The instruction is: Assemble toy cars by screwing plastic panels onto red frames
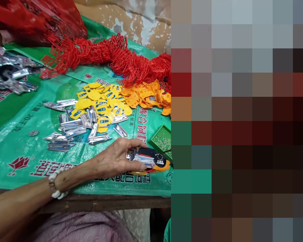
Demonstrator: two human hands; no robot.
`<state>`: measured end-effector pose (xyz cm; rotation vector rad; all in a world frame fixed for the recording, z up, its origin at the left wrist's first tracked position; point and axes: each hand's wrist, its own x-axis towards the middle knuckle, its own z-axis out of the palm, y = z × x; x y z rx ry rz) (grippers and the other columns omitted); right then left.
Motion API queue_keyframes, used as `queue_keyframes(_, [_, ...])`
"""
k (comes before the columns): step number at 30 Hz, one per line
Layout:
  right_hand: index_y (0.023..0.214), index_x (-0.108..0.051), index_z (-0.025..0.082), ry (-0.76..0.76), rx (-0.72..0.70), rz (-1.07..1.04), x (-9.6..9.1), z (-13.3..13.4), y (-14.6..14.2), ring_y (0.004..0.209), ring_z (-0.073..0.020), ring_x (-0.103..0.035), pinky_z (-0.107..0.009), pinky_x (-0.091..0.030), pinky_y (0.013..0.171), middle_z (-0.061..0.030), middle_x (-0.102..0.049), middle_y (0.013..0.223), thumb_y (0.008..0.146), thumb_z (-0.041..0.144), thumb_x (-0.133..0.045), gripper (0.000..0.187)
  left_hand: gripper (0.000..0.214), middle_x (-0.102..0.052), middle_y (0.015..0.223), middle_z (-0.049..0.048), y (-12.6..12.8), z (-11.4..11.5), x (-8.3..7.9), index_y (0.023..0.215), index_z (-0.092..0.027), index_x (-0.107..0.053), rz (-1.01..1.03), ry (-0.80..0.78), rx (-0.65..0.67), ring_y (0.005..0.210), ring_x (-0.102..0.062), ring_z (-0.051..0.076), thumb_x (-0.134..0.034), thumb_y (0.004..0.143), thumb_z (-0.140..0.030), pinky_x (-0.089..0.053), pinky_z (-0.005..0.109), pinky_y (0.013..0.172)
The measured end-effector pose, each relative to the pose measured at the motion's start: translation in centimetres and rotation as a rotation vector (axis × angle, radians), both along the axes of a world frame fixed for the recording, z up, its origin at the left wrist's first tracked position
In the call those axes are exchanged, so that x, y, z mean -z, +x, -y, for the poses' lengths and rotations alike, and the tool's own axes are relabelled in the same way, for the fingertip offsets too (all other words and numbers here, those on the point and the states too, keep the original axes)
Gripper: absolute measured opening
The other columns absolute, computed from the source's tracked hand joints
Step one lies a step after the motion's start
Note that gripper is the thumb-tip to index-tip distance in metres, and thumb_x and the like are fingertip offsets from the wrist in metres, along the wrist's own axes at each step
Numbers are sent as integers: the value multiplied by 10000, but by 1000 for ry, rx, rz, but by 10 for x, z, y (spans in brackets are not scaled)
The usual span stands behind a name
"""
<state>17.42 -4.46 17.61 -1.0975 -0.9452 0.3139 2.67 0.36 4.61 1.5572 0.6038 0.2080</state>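
Well left of the left hand (118, 156) and beyond it, a heap of silvery plastic parts (22, 74) is seen, backed by a red plastic bag (40, 20). Nearer, "20千克" can be read on the green sacking (5, 141), and a red flower logo (19, 163) is shown left of the wrist, where a beaded bracelet (57, 183) is worn. Just beyond the hand, silver trim pieces (72, 126) are scattered beside yellow panels (103, 101); farther off, red lattice pieces (118, 60) are piled before a peeling wall (103, 15). And here a toy vehicle (148, 158) is gripped between left thumb and fingers, near the wooden table edge (96, 203). Past it, red "配合饲" is printed, orange panels (143, 95) are heaped, and a perforated green basket (161, 137) is placed close by. Farther right all is blurred; the right hand's state cannot be told.
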Motion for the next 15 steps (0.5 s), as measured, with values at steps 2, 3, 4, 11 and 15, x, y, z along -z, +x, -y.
queue_keyframes(2, [661, -627, 251, -16, 67, -102, 3, 4, -3, 382, -73, -397, -258, -358, 329, 69, -436, 473, 819, 509, -675, 307, 447, -726, 964, 38, 1, 0, 1, 1137, -155, -707, 12, -35, -1, 879, -636, 224, -734, 746, -370, -464, 293, 725])
queue_keyframes(3, [673, -646, 251, -12, 79, -122, 6, 6, -3, 388, -76, -412, -263, -378, 335, 66, -448, 482, 814, 510, -682, 297, 448, -726, 963, 39, 1, 1, 1, 1133, -152, -704, 24, -66, -5, 880, -640, 224, -739, 738, -363, -468, 294, 729])
queue_keyframes(4, [699, -667, 252, 2, 68, -110, 9, 8, -2, 400, -78, -425, -270, -408, 350, 64, -459, 504, 811, 502, -686, 275, 449, -726, 966, 38, 1, 1, 1, 1126, -152, -700, 36, -101, -12, 883, -645, 224, -745, 729, -355, -474, 295, 735])
queue_keyframes(11, [819, -668, 233, 48, 30, -42, 20, 10, 0, 419, -117, -447, -308, -426, 366, 63, -453, 532, 719, 257, -684, 103, 369, -731, 977, 24, 1, 2, 0, 1065, -177, -702, 30, -134, -16, 905, -654, 226, -745, 725, -316, -494, 309, 767])
queue_keyframes(15, [808, -685, 227, 39, 37, -41, 21, 11, -3, 400, -124, -459, -310, -414, 357, 62, -453, 527, 690, 200, -639, 129, 387, -730, 992, 27, 0, 1, -1, 1074, -171, -692, 40, -151, -4, 907, -649, 227, -741, 718, -314, -487, 308, 764])
